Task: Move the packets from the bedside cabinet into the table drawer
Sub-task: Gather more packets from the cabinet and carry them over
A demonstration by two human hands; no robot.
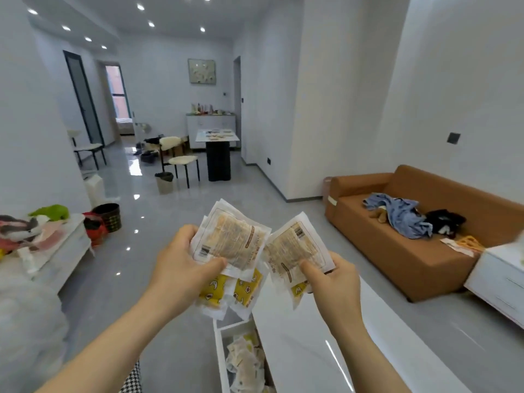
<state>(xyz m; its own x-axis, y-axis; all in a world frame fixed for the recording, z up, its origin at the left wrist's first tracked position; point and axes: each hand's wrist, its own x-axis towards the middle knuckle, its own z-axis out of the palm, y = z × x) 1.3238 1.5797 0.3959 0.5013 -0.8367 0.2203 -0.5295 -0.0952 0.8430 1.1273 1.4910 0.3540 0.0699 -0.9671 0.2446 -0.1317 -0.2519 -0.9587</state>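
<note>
Meanwhile, left hand (181,259) and right hand (336,285) each grip packets (232,239) above the open drawer (220,358), table (312,344) alongside, sofa (397,251) beyond.

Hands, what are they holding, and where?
Left hand pinches the left packets at their lower-left edge; right hand pinches the right packets at their bottom edge.

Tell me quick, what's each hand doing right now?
Left hand: closed on the left bunch of packets, thumb on top.
Right hand: closed on the right bunch of packets, thumb on top.
</note>
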